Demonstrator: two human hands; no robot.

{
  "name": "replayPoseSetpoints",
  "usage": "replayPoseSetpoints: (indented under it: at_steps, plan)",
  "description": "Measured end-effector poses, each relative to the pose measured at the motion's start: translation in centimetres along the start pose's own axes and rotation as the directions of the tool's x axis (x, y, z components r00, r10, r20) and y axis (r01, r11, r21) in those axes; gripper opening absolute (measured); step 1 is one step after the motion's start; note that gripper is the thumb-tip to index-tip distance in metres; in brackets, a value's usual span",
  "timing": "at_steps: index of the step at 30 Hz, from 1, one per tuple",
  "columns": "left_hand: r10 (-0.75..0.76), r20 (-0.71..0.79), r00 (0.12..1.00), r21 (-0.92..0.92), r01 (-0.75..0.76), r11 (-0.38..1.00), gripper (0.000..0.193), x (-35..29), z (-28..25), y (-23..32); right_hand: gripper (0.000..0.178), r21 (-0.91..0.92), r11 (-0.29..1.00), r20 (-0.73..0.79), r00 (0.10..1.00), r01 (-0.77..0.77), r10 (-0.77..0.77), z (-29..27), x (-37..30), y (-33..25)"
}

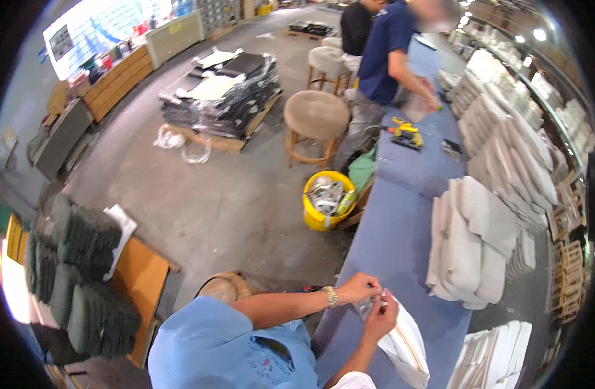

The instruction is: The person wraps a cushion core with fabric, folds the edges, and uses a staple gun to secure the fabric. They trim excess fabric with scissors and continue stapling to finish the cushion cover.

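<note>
My left hand [360, 289], with a watch on its wrist, is closed in a pinch at the far end of a white fabric cushion cover [407, 347]. My right hand [382, 318] pinches that same end, its fingertips almost touching the left ones. A tan strip, like a zipper, runs lengthwise along the cover. The cover lies at a slant over the near part of the long blue-grey padded worktable [401, 240]. Exactly what sits between my fingertips is too small to make out.
Stacked beige cushions [472, 240] stand along the table's right side, with white ones [495, 356] nearer. A yellow bucket [326, 201] and round stool [317, 120] are left of the table. A yellow-and-black tool [407, 135] lies farther up, near a co-worker in navy [381, 58].
</note>
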State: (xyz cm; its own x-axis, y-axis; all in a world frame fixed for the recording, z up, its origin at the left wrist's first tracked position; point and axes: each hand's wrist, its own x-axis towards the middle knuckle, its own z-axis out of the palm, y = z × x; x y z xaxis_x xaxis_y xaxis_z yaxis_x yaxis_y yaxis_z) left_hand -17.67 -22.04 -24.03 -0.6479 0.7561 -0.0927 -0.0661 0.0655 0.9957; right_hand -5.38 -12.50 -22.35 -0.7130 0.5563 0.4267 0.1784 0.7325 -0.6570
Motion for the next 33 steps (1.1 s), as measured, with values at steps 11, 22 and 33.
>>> replayPoseSetpoints:
  at_steps: [11,22,33]
  plan:
    - [0.002,0.132,0.991,-0.037,0.003,0.999,0.027,1.5,-0.7,2.6,0.012,0.183,0.983,-0.238,0.97,-0.011,0.055,-0.1,2.7,1.3]
    - [0.221,0.42,0.88,0.584,-0.448,0.677,0.049,-0.9,-2.8,3.4,0.009,0.305,0.941,-0.3,0.923,-0.147,0.242,-0.5,0.3,0.2]
    - [0.039,0.636,0.771,0.589,-0.517,0.621,0.06,2.0,-4.2,1.5,0.009,0.426,0.868,-0.236,0.895,-0.256,0.38,-0.2,0.0,-0.4]
